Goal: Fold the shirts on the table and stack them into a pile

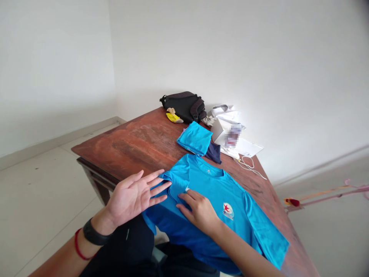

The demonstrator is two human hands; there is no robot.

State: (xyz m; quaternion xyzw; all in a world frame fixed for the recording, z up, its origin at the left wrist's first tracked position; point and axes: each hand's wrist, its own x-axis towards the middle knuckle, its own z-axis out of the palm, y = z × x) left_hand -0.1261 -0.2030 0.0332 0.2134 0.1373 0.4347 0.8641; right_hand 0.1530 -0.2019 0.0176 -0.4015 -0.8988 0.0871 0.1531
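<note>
A blue T-shirt [207, 207] with a red and white chest emblem lies spread over the near part of the table, its lower part hanging over the edge toward my lap. Palm up with fingers spread, my left hand [132, 196] is at the sleeve on the left, its fingertips at the sleeve's edge. My right hand [198, 211] rests on the shirt beside that sleeve, palm down, fingers bent and slightly apart, with no cloth visibly gripped.
Beyond the shirt, the brown table [129, 142] bears a folded blue cloth [196, 137], a dark blue cloth [213, 153], a black backpack [183, 105], a yellow item [173, 117], a white box [220, 132] and a white cable [249, 167]. Walls stand behind.
</note>
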